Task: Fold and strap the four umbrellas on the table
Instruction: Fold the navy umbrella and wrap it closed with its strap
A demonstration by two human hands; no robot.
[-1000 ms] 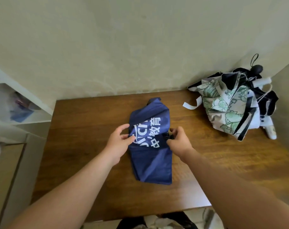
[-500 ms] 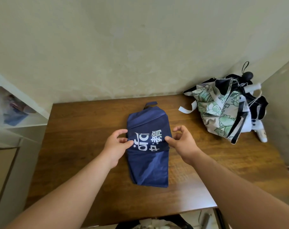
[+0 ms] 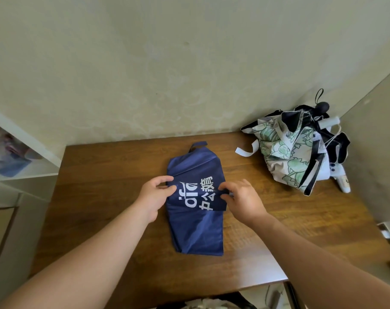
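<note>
Head view: both hands point(image 3: 155, 197) point(image 3: 243, 200) pinching navy umbrella point(image 3: 196, 217) on table point(image 3: 104, 197).

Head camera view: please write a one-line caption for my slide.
Both hands, left and right, pinch the navy blue umbrella on the wooden table; unfolded umbrellas wait piled in the corner.

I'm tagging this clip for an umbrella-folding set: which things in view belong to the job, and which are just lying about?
Belongs to the job:
- dark blue fabric umbrella with white lettering, pinched by left hand and right hand
- heap of unfolded umbrellas, green floral and black-and-white
- brown wooden table

Just lying about:
- white shelf unit holding blurred items
</note>
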